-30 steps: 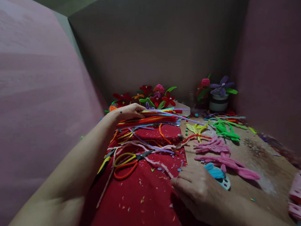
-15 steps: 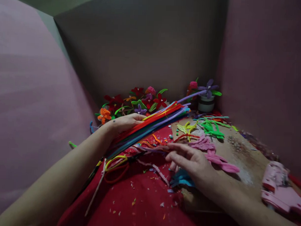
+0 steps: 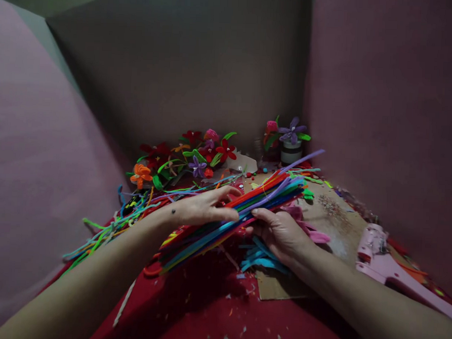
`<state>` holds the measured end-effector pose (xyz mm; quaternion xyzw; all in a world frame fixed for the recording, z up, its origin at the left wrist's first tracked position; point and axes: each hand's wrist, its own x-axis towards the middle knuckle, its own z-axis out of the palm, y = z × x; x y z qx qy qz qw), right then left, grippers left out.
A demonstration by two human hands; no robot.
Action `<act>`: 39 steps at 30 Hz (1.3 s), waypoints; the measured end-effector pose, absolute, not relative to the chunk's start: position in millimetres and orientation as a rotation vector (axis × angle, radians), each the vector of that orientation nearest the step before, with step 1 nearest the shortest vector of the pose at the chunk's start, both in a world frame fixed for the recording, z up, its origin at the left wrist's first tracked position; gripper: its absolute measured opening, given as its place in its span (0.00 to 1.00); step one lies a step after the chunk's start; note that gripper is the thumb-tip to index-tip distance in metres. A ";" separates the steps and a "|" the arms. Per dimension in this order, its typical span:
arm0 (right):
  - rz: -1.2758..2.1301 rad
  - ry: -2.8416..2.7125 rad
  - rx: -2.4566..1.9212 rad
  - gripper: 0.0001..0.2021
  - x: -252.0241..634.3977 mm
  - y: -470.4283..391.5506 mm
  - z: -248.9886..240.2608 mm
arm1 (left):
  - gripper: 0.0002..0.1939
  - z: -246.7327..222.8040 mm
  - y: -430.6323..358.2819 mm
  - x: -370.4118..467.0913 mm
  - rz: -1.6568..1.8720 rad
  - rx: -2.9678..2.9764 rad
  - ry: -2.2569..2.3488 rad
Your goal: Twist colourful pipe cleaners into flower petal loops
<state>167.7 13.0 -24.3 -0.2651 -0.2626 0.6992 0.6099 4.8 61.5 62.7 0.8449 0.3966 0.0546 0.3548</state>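
Observation:
A thick bundle of multicoloured pipe cleaners (image 3: 193, 247) slants above the red cloth, its upper end to the right. My left hand (image 3: 213, 206) is wrapped over the middle of the bundle from the left, thumb along its near side. From the right, my right hand (image 3: 279, 230) grips the bundle's underside, with the thumb on top and the fingers partly hidden. One purple pipe cleaner (image 3: 311, 156) sticks out past the others at the upper end. Under my right hand lie blue pipe-cleaner pieces (image 3: 262, 257). Pink looped pieces (image 3: 316, 236) are just behind it.
Pipe-cleaner flowers (image 3: 197, 156) stand at the back, with more in a small pot (image 3: 291, 153). A pink glue gun (image 3: 378, 264) lies at the right on cardboard (image 3: 281, 287). Loose pipe cleaners (image 3: 101, 239) spread at the left. Scraps dot the red cloth (image 3: 206, 317).
My right hand has closed on the bundle, having been apart from it. The bundle has moved lower and to the right with my left hand. The view has shifted right.

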 end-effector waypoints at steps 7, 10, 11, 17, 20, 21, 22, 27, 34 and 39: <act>1.573 -0.691 -0.625 0.09 169.2 11.1 -20.5 | 0.17 54.2 53.8 11.0 0.213 2.172 1.025; 1.581 -0.784 -0.572 0.11 170.3 9.8 -21.4 | 0.17 54.8 57.3 6.4 0.258 1.876 0.908; 1.596 -0.800 -0.569 0.11 170.5 9.8 -22.0 | 0.18 55.2 57.7 4.4 0.259 1.811 0.908; 1.629 -0.820 -0.544 0.11 169.9 11.7 -24.3 | 0.21 52.4 57.7 -4.1 0.275 1.611 1.031; 1.637 -0.793 -0.555 0.10 170.0 11.6 -23.8 | 0.20 49.2 57.9 -4.4 0.283 1.535 1.038; 1.638 -0.784 -0.557 0.11 170.2 11.5 -23.7 | 0.21 48.1 58.2 -4.3 0.284 1.528 1.034; 1.641 -0.774 -0.557 0.11 170.4 11.4 -23.6 | 0.21 47.0 58.5 -4.2 0.283 1.532 1.031; 1.671 -0.689 -0.600 0.10 171.4 12.7 -24.4 | 0.23 46.1 58.9 -2.5 0.229 1.662 1.118; 1.648 -0.688 -0.628 0.09 171.2 12.0 -24.3 | 0.25 55.5 48.9 8.7 0.107 2.015 1.094; 1.661 -0.701 -0.618 0.10 171.3 11.5 -23.5 | 0.20 48.7 51.8 6.9 0.154 1.782 1.115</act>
